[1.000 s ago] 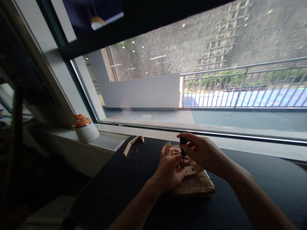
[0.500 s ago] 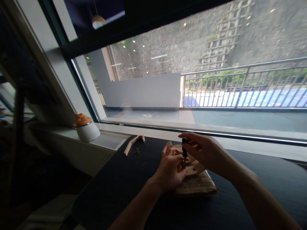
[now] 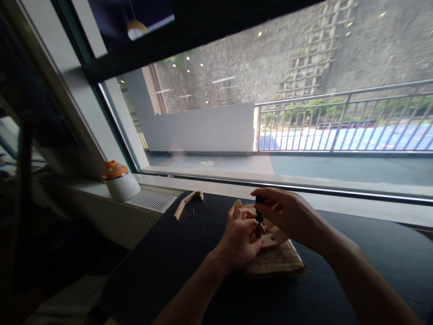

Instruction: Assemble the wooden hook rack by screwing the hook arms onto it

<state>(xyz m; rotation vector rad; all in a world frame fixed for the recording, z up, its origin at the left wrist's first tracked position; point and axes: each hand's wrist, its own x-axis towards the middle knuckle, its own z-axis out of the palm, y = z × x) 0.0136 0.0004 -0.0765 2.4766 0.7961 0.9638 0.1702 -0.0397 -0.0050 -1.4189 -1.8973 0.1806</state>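
My right hand (image 3: pixel 282 207) grips the black handle of a screwdriver (image 3: pixel 259 213), which stands upright with its tip down at a pale wooden piece (image 3: pixel 273 239). Around that piece and close to the screwdriver's shaft, my left hand (image 3: pixel 241 232) is closed, its thumb and fingers pressing on the wood. Dark holes show in the wooden piece. Beneath it lies a flat brown block or pad (image 3: pixel 277 262) with a pitted top. The screwdriver's tip is hidden by my left fingers.
A curved wooden part (image 3: pixel 188 204) lies at the dark table's (image 3: pixel 158 253) far left corner, with several small screws (image 3: pixel 191 212) beside it. On the sill stands a white container with an orange top (image 3: pixel 121 181), next to a vent grille (image 3: pixel 152 200). A large window runs behind the table.
The screwdriver's handle has shifted slightly left and down within my right hand's grip. My left hand stays on the wooden piece; the view has drifted slightly.
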